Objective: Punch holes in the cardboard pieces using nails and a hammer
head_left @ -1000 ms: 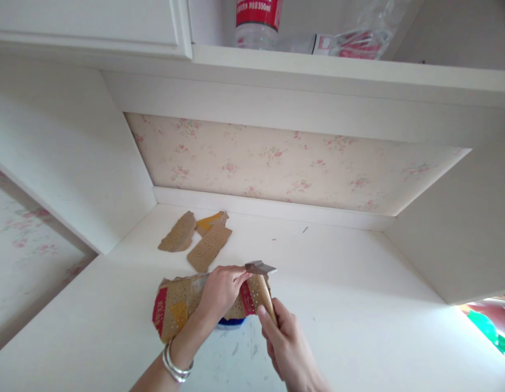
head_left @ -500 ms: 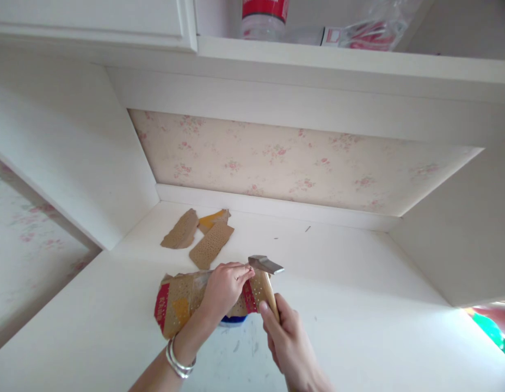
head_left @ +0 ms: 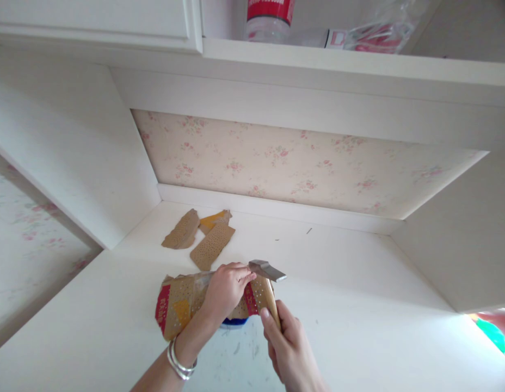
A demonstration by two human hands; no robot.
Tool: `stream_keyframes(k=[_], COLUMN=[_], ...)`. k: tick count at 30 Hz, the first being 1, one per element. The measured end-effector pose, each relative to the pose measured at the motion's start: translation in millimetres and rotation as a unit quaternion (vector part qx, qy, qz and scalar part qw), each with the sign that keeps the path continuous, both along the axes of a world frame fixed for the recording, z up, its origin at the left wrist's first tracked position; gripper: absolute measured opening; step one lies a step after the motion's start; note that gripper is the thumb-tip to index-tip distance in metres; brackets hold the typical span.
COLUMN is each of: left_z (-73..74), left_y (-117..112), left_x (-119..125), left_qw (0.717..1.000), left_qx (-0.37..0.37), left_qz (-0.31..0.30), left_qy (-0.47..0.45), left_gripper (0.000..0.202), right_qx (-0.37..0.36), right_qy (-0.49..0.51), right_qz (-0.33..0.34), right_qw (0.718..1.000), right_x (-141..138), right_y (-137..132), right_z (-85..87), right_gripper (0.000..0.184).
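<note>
My right hand (head_left: 289, 348) is closed around the wooden handle of a small hammer (head_left: 267, 270), whose metal head hovers just over a torn piece of perforated brown cardboard (head_left: 181, 305) with red and yellow print. My left hand (head_left: 228, 287), with silver bangles on the wrist, rests on that cardboard. Its fingertips are pinched right under the hammer head on something too small to make out. A blue object (head_left: 234, 322) peeks out beneath the cardboard.
Several loose perforated cardboard scraps (head_left: 207, 246) lie further back on the white desk (head_left: 358, 305). Floral wallpaper (head_left: 293, 160) backs the alcove between white side panels. A shelf above holds a clear bottle (head_left: 269, 19) and plastic-wrapped packets (head_left: 375, 32).
The hammer head rose slightly and then dipped back toward my left fingertips. The view shifted a little; the cardboard and my left hand stayed put.
</note>
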State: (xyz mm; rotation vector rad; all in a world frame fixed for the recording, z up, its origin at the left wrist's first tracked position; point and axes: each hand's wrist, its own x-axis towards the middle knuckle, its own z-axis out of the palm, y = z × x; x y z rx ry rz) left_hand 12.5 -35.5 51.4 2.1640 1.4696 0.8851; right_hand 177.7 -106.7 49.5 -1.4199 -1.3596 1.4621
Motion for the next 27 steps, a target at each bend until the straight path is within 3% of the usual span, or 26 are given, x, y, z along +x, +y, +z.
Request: stream_keyframes(k=[12,18,27], left_z=[1.0,-4.7,-5.3], left_y=[-0.3,-1.1,-1.1], left_x=[0.7,0.1,-0.1], left_qw=[1.0,1.0,1.0], left_qx=[-0.004,0.002,0.003], left_qz=[0.003,0.011,0.016], left_qy=[-0.003,0.005,0.027], left_gripper=[0.024,0.025,0.023], right_qx=[-0.013,-0.012,-0.008], right_qy=[-0.009,0.014,-0.014], right_qz=[0.011,-0.038,-0.017], right_qw=[1.0,0.999,1.0], right_x=[2.9,-1.3,0.4], right_y=[1.5,-2.8,-1.8], right_z=[3.4,3.2,-8.8], right_gripper=[0.048,0.05,0.048])
